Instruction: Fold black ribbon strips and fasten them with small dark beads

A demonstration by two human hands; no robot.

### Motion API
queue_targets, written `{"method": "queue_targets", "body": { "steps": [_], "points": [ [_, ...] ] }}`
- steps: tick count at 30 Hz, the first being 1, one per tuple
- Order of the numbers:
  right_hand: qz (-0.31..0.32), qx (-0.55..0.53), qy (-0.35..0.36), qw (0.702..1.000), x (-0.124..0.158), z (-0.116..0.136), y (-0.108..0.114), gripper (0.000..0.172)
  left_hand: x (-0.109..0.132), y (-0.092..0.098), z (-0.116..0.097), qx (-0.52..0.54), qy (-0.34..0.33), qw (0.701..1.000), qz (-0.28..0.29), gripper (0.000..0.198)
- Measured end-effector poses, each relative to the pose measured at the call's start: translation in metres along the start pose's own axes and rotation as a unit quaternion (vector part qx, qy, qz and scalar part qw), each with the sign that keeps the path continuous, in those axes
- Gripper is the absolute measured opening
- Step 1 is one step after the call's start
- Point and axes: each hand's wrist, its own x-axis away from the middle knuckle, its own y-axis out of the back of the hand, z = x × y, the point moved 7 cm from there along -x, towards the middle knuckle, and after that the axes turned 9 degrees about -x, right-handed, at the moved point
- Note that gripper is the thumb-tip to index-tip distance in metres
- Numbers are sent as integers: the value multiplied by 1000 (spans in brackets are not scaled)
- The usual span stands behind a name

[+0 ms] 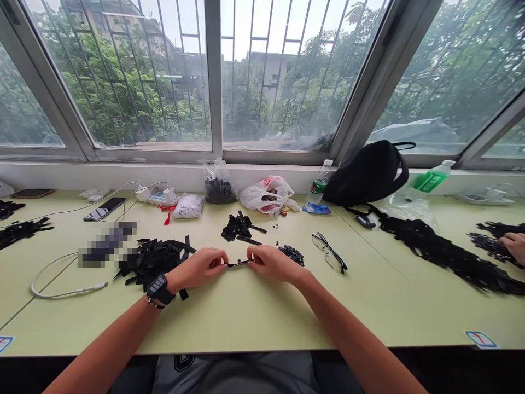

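Pale green desk [229, 323] is running along a barred window [287, 82]. Left hand [197, 268] and right hand [270, 261] are both pinching a short black strip [238, 264], fingers closed narrow, holding it taut between them above the desk. Black wristwatch [158, 289] is sitting on the left wrist. Loose black strips [156, 262] are piling up just beside the left hand, a smaller heap [240, 227] is lying ahead, and small dark beads [292, 255] are lying near the right hand, beside glasses [328, 253]. Further back, a clear bag [219, 189] is holding dark pieces, a white carrier bag [266, 196] with red print is slumping open, and a water bottle [320, 183] and a second bottle [430, 180] are showing green labels, wording too small to read. A co-worker's hand [514, 246] is reaching in at far right beside dark strips [490, 246].
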Motion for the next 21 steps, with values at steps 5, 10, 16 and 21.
{"method": "queue_targets", "body": {
  "steps": [5,10,16,21],
  "points": [
    [5,-4,-3,1000,1,0,0,4,0,0,0,0,2,1000,2,13],
    [5,-3,-3,1000,1,-1,-1,3,-1,-2,2,6,8,1000,3,15],
    [8,-2,-3,1000,1,-2,0,3,-1,0,0,12,9,1000,0,17],
    [13,-2,-8,1000,2,-2,0,3,-1,0,0,17,10,1000,2,17]
  ]
}}
